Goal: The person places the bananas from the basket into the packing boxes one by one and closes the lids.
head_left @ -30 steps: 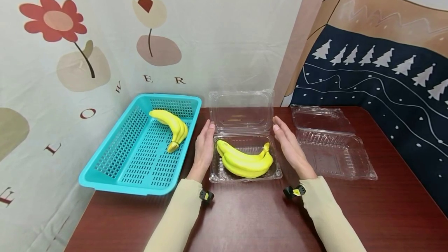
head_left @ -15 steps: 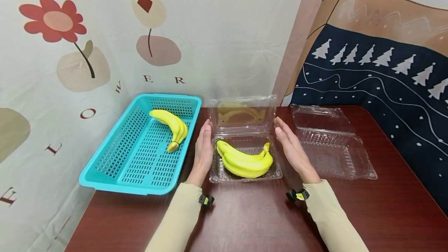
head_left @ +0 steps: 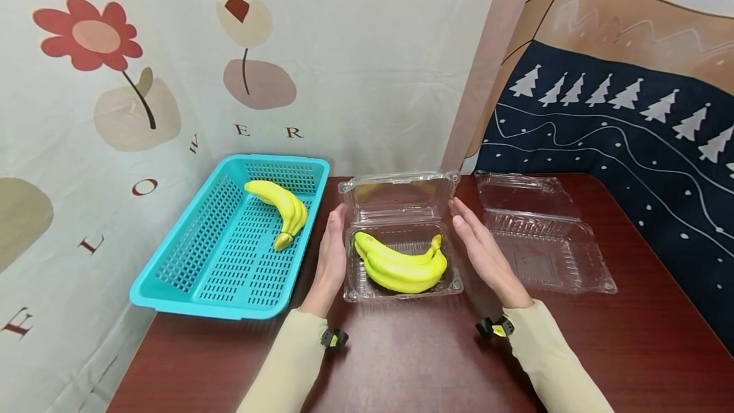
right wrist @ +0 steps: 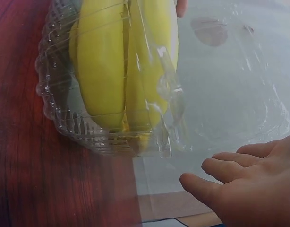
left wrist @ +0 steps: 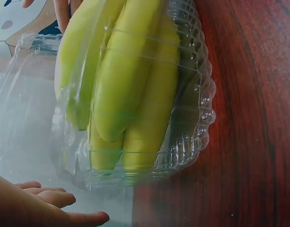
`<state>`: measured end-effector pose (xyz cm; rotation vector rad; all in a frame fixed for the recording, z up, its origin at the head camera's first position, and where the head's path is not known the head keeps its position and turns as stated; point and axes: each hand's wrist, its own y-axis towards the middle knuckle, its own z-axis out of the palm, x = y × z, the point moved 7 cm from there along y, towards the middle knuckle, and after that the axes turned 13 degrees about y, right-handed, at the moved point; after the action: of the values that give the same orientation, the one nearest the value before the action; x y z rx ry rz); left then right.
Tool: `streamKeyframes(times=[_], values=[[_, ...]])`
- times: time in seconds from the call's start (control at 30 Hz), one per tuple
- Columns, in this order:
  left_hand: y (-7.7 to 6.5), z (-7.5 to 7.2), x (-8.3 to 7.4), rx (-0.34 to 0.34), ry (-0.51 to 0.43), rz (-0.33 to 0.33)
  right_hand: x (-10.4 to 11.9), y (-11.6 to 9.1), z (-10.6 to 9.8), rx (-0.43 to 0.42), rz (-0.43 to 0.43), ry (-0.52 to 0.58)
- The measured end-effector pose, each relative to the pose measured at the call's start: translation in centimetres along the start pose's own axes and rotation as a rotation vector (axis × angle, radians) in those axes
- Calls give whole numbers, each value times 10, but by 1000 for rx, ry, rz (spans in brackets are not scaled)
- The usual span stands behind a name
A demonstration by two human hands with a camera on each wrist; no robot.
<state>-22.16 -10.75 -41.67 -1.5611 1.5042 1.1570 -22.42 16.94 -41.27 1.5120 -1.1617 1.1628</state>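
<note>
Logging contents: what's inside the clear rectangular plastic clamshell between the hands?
A curved yellow banana bunch lies in the clear plastic clamshell; whatever lies directly beneath the bunch is covered.

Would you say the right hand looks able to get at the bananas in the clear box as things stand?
Probably yes: the right hand is beside the box, whose raised lid leaves the bananas uncovered.

the boxed bananas (head_left: 401, 268) are reachable from the front, while the raised lid (head_left: 400, 197) blocks the back.

Yellow bananas (head_left: 398, 268); turquoise basket (head_left: 232, 269) (reddish-brown table (head_left: 401, 365))
</note>
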Motion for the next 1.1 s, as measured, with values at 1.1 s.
streamKeyframes(times=[1.1], values=[[-28,2,15,160,72,-5,-11,-35,1,92,21,-26]])
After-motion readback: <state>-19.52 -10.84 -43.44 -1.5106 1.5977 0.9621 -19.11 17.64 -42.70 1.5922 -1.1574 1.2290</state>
